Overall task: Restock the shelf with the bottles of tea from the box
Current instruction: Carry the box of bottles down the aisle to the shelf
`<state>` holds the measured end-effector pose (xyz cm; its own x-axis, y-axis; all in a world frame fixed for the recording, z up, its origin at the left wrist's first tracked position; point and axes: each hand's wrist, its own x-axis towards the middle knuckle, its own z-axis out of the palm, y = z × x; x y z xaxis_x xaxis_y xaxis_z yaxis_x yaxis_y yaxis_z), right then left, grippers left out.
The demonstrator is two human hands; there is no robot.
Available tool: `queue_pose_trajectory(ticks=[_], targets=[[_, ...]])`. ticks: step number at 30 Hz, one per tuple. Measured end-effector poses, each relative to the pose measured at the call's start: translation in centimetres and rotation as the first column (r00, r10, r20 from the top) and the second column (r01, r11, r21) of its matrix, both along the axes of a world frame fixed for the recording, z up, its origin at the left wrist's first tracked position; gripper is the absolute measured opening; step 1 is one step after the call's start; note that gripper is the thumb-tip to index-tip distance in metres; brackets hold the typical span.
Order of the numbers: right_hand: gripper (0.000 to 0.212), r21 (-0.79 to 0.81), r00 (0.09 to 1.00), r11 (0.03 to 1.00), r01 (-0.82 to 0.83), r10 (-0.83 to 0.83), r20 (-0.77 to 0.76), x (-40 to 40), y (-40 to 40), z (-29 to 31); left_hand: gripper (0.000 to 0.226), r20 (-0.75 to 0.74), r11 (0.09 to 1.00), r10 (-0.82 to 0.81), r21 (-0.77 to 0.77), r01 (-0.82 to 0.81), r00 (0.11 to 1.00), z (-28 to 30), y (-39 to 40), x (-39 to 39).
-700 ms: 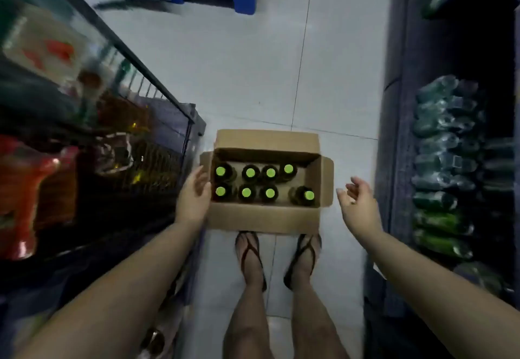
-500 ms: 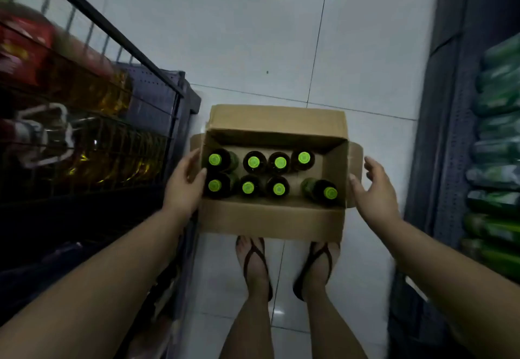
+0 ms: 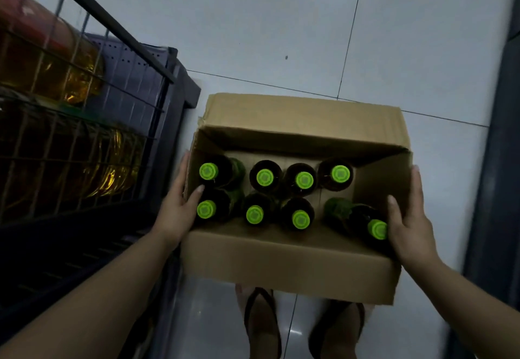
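An open cardboard box is in front of me above the white tiled floor. Inside stand several dark tea bottles with bright green caps; one bottle at the right leans over. My left hand grips the box's left wall, thumb inside the rim. Over on the other side, my right hand clasps the right wall, thumb inside near the leaning bottle. Both hands hold the box.
A dark wire shelf at the left holds yellow oil bottles behind a grid. A dark shelf edge runs down the right. My feet in sandals stand just under the box on the tiles.
My right hand has closed onto the box's right wall, where before it hung apart from it. The box now appears nearer and larger, and the view has tipped further down.
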<state>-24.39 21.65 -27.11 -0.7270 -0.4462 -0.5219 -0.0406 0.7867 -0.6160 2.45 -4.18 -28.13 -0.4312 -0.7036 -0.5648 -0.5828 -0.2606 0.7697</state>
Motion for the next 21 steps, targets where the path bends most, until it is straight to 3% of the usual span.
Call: queue_pose_trajectory(ticks=[9, 16, 21], targets=[[0.062, -0.051, 0.997, 0.996, 0.073, -0.073, 0.002, -0.4, 0.2, 0.3, 0.081, 0.006, 0.99, -0.1, -0.097, 0.1, 0.995, -0.4, -0.3, 0.9], [0.059, -0.132, 0.981, 0.974, 0.186, -0.177, 0.079, -1.6, 1.1, 2.6, 0.078, -0.019, 1.0, 0.002, -0.005, -0.002, 1.0, 3.3, 0.4, 0.4], [0.06, -0.162, 0.956, 0.947, 0.277, -0.255, 0.147, -1.9, 3.3, 7.6, 0.075, -0.034, 0.995, 0.058, 0.079, -0.055, 0.998, 9.2, 1.5, -0.3]])
